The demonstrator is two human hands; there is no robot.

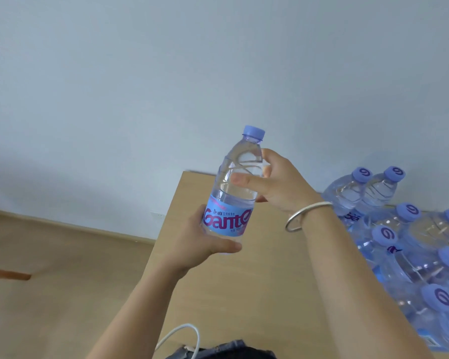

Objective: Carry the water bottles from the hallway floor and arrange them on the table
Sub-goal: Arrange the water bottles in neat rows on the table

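A clear water bottle [233, 187] with a purple cap and a blue label hangs in the air above the light wooden table [244, 294], tilted slightly to the right. My left hand [205, 244] grips its lower part around the label. My right hand [275, 182], with a silver bangle on the wrist, holds its upper part, thumb across the front. Several more bottles [410, 244] with purple caps stand packed together on the right side of the table.
A pale wall [218, 73] rises behind the table. Wooden floor [49, 268] lies to the left with a skirting board along the wall. A white cable [189, 335] loops at the table's near edge, by dark clothing at the bottom.
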